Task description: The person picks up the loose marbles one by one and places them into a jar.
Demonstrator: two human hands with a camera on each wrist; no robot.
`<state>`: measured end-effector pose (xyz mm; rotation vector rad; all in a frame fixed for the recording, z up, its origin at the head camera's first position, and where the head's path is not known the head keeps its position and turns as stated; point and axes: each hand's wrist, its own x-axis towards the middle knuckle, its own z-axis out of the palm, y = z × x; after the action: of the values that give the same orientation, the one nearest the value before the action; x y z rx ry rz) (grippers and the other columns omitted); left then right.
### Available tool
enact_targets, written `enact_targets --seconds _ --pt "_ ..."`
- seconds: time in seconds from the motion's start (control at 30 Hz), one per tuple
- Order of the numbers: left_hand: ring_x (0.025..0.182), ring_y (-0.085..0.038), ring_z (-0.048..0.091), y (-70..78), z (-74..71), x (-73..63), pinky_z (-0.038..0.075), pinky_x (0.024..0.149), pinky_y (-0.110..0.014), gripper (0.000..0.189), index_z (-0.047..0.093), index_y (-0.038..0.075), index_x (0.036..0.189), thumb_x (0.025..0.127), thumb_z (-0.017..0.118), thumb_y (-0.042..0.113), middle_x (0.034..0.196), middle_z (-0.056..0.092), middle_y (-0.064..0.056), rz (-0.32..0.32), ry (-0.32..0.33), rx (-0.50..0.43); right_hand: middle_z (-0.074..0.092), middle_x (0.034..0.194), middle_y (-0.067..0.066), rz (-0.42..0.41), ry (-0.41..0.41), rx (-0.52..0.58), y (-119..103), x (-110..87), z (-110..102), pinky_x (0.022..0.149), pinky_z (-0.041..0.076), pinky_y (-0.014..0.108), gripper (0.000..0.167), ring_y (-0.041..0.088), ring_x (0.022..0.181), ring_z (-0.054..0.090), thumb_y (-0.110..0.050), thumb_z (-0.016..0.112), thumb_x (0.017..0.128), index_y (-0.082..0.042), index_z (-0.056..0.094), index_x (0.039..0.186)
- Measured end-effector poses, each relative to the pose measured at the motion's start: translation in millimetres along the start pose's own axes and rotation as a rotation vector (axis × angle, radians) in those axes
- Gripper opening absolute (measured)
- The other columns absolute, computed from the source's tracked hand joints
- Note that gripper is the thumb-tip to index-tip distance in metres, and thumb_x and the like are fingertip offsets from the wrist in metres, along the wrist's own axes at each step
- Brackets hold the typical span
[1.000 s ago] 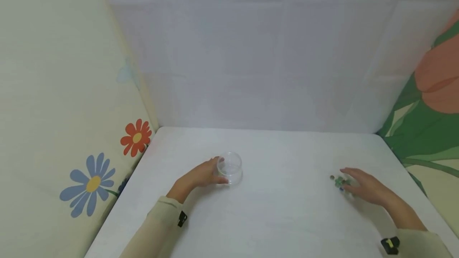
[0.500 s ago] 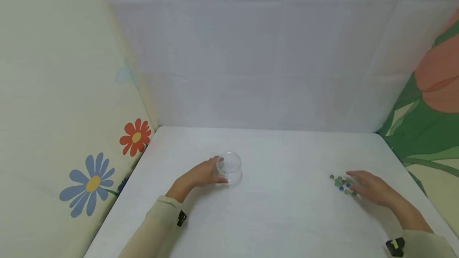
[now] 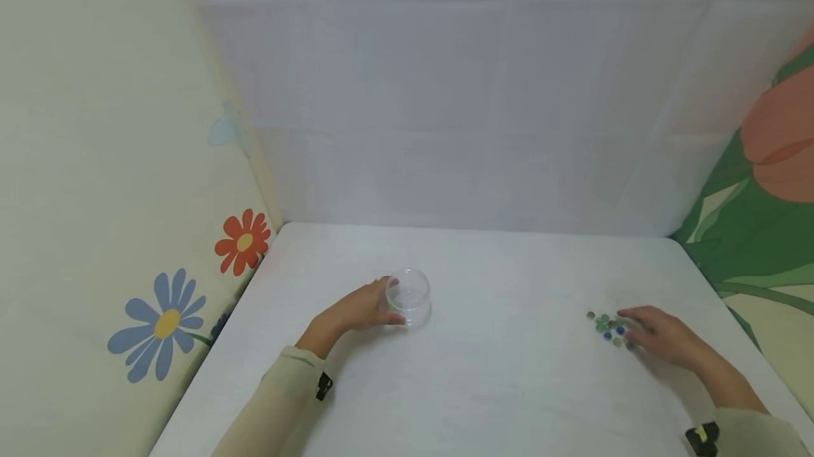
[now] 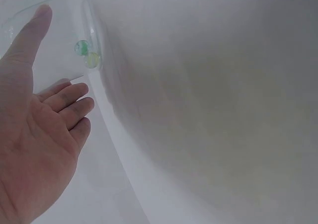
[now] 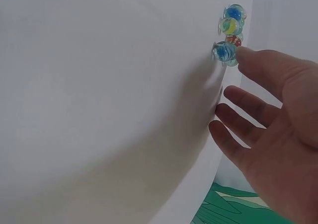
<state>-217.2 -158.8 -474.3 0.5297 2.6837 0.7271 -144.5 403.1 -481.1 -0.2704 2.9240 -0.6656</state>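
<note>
On the white table, a small clear round bowl point(image 3: 416, 312) stands upright left of the middle. My left hand point(image 3: 352, 309) holds its left side, thumb in front and fingers behind. In the left wrist view, two marbles point(image 4: 92, 60), one greenish and one yellowish, show within the bowl's outline near its base. At the right lies a loose cluster of glass marbles point(image 3: 608, 335), green, blue, brown and yellowish. My right hand point(image 3: 664, 335) is beside it, thumb and fingers apart. In the right wrist view its thumb tip overlaps a blue marble point(image 5: 224, 51); whether they touch I cannot tell.
The white table top point(image 3: 496, 372) stretches between the two hands. A white cloth backdrop point(image 3: 445, 104) rises behind it. Side panels with a blue flower point(image 3: 167, 324) at left and a large tulip print point(image 3: 779, 224) at right flank the table.
My right hand has drawn back slightly to the right and nearer, so more of the marble cluster shows. The left hand and the bowl have stayed in place.
</note>
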Motion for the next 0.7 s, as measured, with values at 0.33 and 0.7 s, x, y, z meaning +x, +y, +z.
enact_targets --seconds 0.33,0.7 --pt "0.139 -0.039 0.047 3.5 -2.5 -1.7 0.040 0.114 -0.054 0.095 0.037 0.003 0.154 0.084 0.081 0.050 0.150 0.048 -0.025 0.002 -0.004 0.000 0.060 0.121 0.036 -0.042 0.025 -0.049 1.6 6.0 3.1 0.096 0.044 0.069 0.033 0.058 0.116 0.052 -0.004 0.068 0.090 0.009 0.065 0.120" --pt "0.142 -0.039 0.043 -1.9 -0.1 1.0 0.038 0.116 -0.054 0.099 0.036 0.005 0.155 0.082 0.080 0.054 0.153 0.044 -0.024 -0.004 -0.006 0.001 0.064 0.107 0.028 -0.028 0.071 -0.067 -0.5 10.2 5.9 0.088 0.050 0.064 0.026 0.051 0.103 0.059 0.001 0.069 0.086 0.007 0.069 0.112"
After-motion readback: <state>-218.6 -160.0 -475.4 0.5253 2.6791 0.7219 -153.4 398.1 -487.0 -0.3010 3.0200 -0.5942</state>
